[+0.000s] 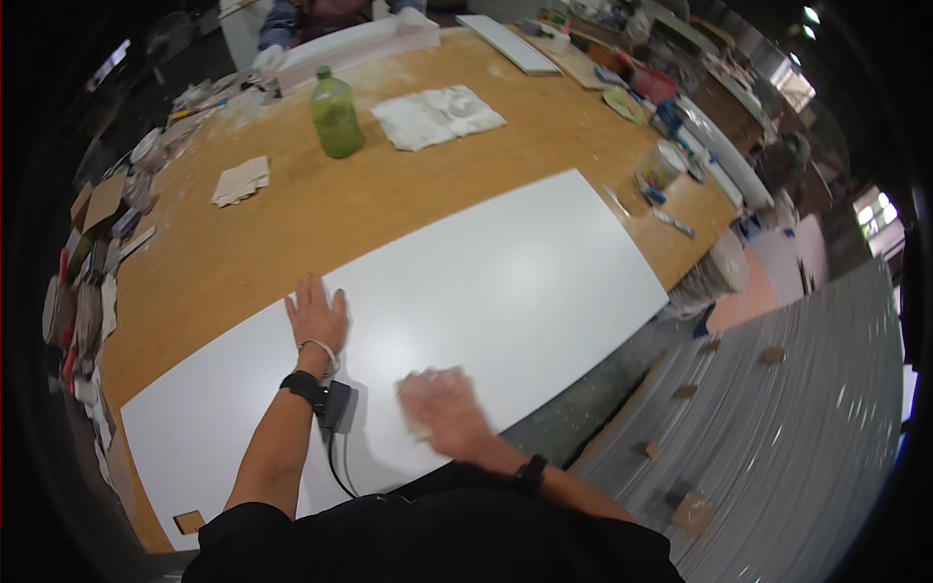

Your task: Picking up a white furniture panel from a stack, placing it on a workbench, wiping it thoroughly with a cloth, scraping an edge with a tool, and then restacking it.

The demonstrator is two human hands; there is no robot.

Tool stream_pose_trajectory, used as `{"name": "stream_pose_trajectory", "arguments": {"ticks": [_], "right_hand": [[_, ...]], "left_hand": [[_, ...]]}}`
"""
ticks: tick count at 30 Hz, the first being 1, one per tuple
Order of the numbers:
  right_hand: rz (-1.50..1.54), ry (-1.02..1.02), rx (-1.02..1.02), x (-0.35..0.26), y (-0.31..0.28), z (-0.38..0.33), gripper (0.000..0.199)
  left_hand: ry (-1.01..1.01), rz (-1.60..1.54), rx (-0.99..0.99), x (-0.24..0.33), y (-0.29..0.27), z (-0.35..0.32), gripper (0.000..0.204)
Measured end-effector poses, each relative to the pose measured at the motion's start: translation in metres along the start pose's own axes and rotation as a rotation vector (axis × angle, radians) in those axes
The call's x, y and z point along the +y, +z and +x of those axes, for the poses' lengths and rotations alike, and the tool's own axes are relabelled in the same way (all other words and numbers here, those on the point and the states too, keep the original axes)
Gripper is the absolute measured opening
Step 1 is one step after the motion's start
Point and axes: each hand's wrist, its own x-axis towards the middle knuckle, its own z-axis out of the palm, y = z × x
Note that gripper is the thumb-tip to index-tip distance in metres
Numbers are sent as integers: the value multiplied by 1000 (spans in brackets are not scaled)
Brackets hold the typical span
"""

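A long white panel (505, 282) lies across the near side of the wooden table, with a small square cutout near its lower left corner. My left hand (319, 316) rests flat on it by the far edge, fingers stretched out and holding nothing. Smeared by motion, my right hand (445, 408) presses a pale cloth (416, 420) onto the panel nearer to me. Only the cloth's edges show around the fingers. Both wrists wear black bands, and a small black box (335, 406) with a cable sits at my left wrist.
Beyond the panel, the table (282, 233) bears a green bottle (335, 115), a folded beige cloth (241, 182) and a white cloth (437, 117). Another person's gloved hand (268, 58) is beside a wrapped piece at the far side. Plastic-wrapped sheets (777, 418) stand at right.
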Motion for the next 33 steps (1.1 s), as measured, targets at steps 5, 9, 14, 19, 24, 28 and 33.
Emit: {"name": "stream_pose_trajectory", "arguments": {"ticks": [5,9,14,19,24,28,33], "right_hand": [[-625,806,229,207,-116,-103,60],[-642,1157,263,300,-176,-126,56],[-287,516,293,241,-81,-3,57],[287,-115,102,35,37,71,40],[-36,197,151,161,-23,89,42],[-610,848,192,322,-116,67,54],[-564,865,56,263,-69,142,57]], "left_hand": [[21,54,-19,19,5,1,56],[21,95,-41,18,12,0,55],[-2,119,-37,8,14,-3,55],[-11,123,-26,-3,7,-2,54],[8,37,-40,17,15,0,55],[2,75,-27,21,9,0,56],[15,-44,27,-1,2,-6,56]]}}
